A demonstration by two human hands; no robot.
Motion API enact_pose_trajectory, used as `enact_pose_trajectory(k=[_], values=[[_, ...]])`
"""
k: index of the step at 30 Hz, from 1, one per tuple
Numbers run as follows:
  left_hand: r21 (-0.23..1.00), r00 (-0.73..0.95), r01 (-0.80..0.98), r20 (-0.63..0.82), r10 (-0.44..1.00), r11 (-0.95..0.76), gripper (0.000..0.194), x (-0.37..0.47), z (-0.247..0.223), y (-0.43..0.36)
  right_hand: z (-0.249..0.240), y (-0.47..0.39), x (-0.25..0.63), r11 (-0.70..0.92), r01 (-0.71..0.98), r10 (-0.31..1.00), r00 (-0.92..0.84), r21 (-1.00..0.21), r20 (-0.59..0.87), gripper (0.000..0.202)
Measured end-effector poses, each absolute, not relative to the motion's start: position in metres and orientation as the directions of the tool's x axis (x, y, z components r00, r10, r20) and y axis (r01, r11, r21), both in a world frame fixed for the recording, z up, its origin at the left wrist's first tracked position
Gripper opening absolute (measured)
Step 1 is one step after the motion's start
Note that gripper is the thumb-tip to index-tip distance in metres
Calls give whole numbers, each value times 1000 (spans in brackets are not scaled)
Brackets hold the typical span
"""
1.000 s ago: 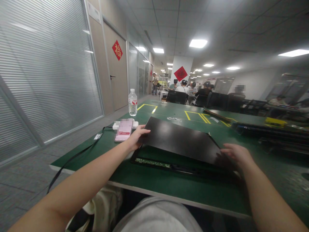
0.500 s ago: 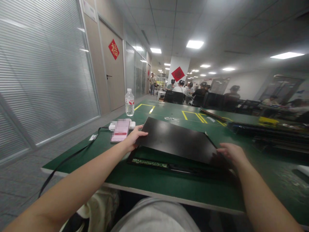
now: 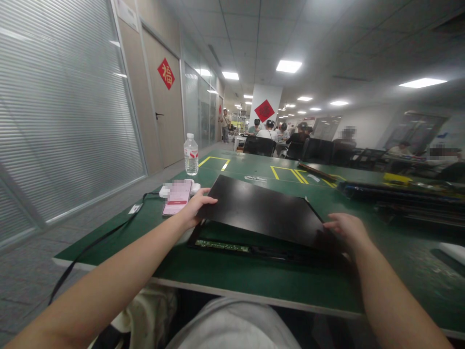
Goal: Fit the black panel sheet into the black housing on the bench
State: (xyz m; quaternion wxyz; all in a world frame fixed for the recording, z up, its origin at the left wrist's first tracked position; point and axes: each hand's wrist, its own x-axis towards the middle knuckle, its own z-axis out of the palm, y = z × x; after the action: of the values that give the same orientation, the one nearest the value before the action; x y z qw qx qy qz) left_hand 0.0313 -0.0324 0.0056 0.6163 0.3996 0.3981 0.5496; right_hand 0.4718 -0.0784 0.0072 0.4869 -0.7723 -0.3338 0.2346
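Note:
A flat black screen panel (image 3: 261,207) is tilted above the green table, its near edge raised over a dark strip. My left hand (image 3: 199,206) is closed on the panel's left edge, with the thumb lying on the dark face. At the right edge, the bent fingers of my right hand (image 3: 345,229) grip the panel's side; part of that grip is hidden. Under the near edge lies a narrow green circuit board (image 3: 222,246) in a thin black frame (image 3: 269,253). The rest of that frame is covered by the panel.
Left of the panel lie a pink-screened phone (image 3: 177,203) and a black strap (image 3: 105,238). A water bottle (image 3: 191,156) stands behind them. Dark long parts (image 3: 410,191) and a yellow object (image 3: 397,180) are at the right. People sit at tables farther back.
The whole view has shifted slightly, so things sit a little farther left. Both hands keep their places on the panel, and its tilt looks nearly the same.

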Motion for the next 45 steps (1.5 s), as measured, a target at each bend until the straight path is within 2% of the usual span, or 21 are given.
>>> enact_pose_trajectory(k=[11, 17, 22, 30, 35, 39, 45], values=[[943, 70, -322, -60, 996, 79, 62, 28, 15, -37, -2, -71, 478, -314, 274, 764, 641, -909, -70, 20], [943, 42, -330, -38, 998, 49, 59, 22, 18, -33, -8, -65, 481, -299, 203, 787, 604, -932, -121, 31], [948, 37, -314, -34, 999, 44, 59, 24, 20, -36, -7, -66, 482, -280, 184, 795, 594, -942, -121, 27], [959, 41, -276, -61, 997, 70, 56, 31, 18, -39, -1, -72, 478, -310, 253, 761, 644, -916, -80, 28], [967, 43, -242, -67, 997, 75, 57, 33, 14, -38, 5, -75, 473, -334, 295, 742, 669, -895, -56, 14], [968, 37, -230, -94, 995, 100, 60, 36, 12, -37, 7, -76, 472, -372, 343, 740, 670, -863, -53, 11], [976, 27, -181, -120, 992, 123, 55, 38, 6, -35, 2, -72, 479, -413, 436, 754, 657, -800, -31, 19]])
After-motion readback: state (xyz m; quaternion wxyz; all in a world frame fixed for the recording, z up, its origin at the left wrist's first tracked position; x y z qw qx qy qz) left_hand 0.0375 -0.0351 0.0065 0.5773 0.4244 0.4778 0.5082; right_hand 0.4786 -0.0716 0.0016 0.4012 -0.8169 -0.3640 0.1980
